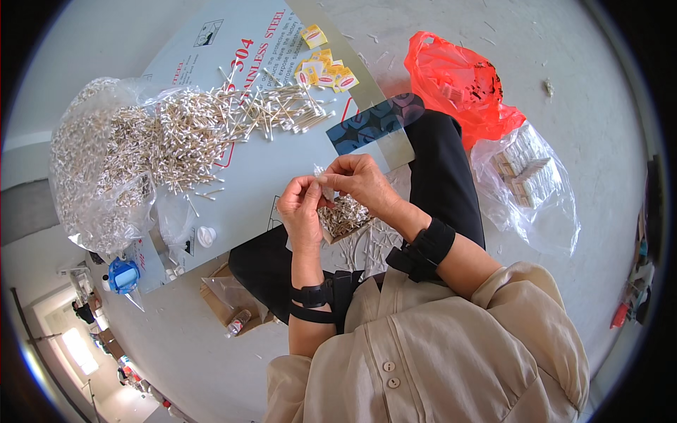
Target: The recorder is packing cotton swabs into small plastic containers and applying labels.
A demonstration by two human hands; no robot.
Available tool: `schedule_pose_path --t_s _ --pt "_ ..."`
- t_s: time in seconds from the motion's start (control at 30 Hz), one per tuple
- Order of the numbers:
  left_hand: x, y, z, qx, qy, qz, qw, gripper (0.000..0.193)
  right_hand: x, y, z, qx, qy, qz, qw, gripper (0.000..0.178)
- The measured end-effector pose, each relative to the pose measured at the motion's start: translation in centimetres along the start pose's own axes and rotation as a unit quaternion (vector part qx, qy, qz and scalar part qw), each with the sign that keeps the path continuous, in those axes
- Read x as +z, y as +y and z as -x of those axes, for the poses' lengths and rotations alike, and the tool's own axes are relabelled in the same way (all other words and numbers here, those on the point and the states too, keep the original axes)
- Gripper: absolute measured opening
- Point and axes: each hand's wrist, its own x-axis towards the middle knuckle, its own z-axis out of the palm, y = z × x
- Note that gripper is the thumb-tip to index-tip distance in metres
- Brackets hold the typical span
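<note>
My left hand [302,203] and my right hand [362,182] meet above my lap, fingertips pinched together. Between them is a small crumpled piece of clear, whitish plastic [319,171]; its exact kind is hard to make out. Just below my hands stands a small open box [331,238] filled with cotton swabs [348,211]. To the left, on the film-covered table, a large heap of cotton swabs [187,134] spills out of a clear plastic bag [77,204]. Loose swabs spread rightward from it.
Small yellow-and-white packets [326,70] lie at the table's far edge. A white cap [206,236] and a blue item [123,275] sit on the near left. On the floor are a red plastic bag [451,77], a clear bag of white packs [525,176] and a cardboard box [218,299] with a bottle.
</note>
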Motion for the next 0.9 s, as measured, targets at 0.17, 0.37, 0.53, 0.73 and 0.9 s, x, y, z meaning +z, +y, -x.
schedule_pose_path --t_s 0.17,0.37,0.53,0.73,0.9 --pt "-0.01 0.06 0.00 0.004 -0.004 -0.004 1.000 0.012 0.11 0.33 -0.12 -0.027 -0.008 0.024 0.999 0.018" --pt "-0.14 0.06 -0.01 -0.016 0.015 0.016 1.000 0.013 0.11 0.20 -0.02 -0.025 -0.009 0.028 0.999 0.015" --pt "-0.02 0.11 -0.08 -0.016 0.015 0.009 1.000 0.013 0.06 0.48 -0.10 -0.039 -0.009 0.037 0.998 0.014" --pt "-0.07 -0.05 -0.06 -0.015 0.015 0.014 1.000 0.013 0.04 0.65 -0.16 -0.044 -0.007 0.032 0.999 0.014" --pt "0.10 0.16 -0.07 -0.012 0.019 0.005 1.000 0.012 0.45 0.03 -0.02 -0.041 0.009 0.051 0.998 0.017"
